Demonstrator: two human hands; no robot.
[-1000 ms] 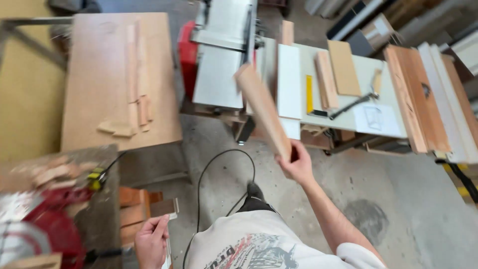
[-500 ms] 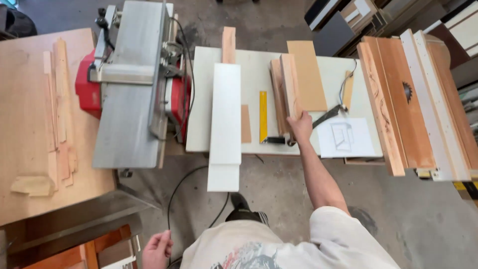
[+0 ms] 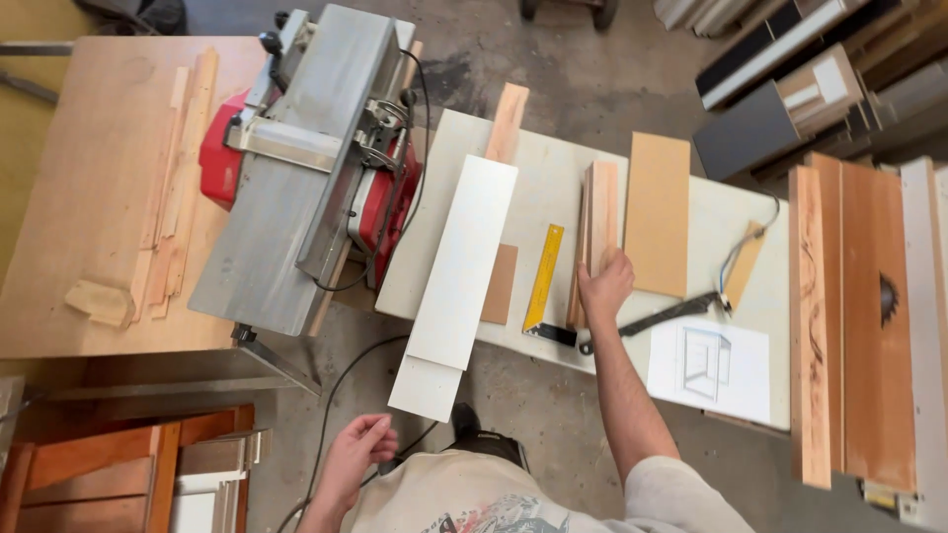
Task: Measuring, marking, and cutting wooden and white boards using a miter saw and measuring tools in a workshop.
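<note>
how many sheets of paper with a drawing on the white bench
1: the paper sheet with a drawing lies near the front right of the white bench, right of the right hand. Boards could hide others.

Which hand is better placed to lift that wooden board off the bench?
Right. The right hand already rests on the wooden board, while the left hand hangs empty beside the torso, off the bench.

1. The person wears a pale cream short-sleeved cotton T-shirt (image 3: 513,498), seen from above at the bottom of the view.
2. A printed graphic in red, dark and blue-grey tones (image 3: 494,518) shows on the shirt's front, cut off by the frame edge.
3. Both forearms are bare below the sleeves; the two hands wear no gloves.
4. A dark shoe (image 3: 484,441) shows beyond the shirt.
</note>
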